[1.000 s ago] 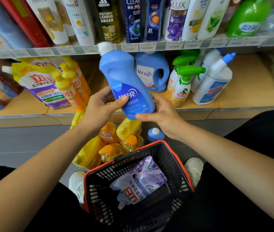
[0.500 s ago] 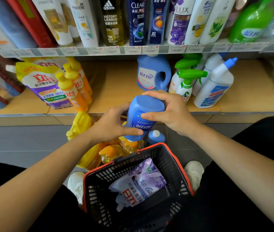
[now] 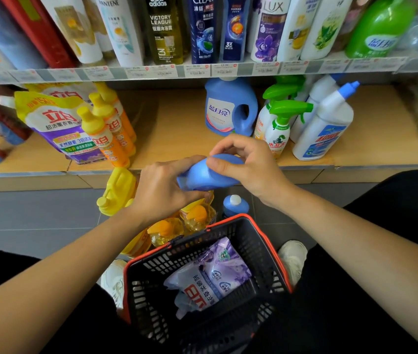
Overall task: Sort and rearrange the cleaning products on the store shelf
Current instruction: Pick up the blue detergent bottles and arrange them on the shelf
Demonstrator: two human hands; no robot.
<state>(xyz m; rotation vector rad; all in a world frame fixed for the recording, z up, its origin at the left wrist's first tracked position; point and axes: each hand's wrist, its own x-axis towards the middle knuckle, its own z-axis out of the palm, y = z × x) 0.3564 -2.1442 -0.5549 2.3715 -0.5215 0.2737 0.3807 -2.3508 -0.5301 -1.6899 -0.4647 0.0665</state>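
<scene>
Hands first: the left hand [image 3: 161, 192] grips the downward end of the blue detergent bottle [image 3: 206, 176], its cap hidden behind the palm. The right hand [image 3: 248, 167] curls fingers and thumb over the base, so both hands are holding it. A second ago that bottle was upright in the air, cap up, level with the lower shelf. Now it is tipped right over, base uppermost, and sits lower, in front of the shelf lip [image 3: 356, 166] and above the yellow jugs [image 3: 117, 190] and the small blue bottle [image 3: 235, 204] on the floor. To my eye it is being turned or set down, not yet placed; shelf or floor group, I cannot tell which.

For room, a bare stretch of wood [image 3: 172, 123] lies between the orange bottles [image 3: 105, 134] and the big blue jug [image 3: 229, 108], and it looks the natural slot, beside the matching colour. The price-tag rail [image 3: 202, 70] overhangs that gap, so an upright bottle must pass under it. The basket [image 3: 274, 251] sits close below the wrists, with a purple pouch [image 3: 210, 277] inside.
</scene>
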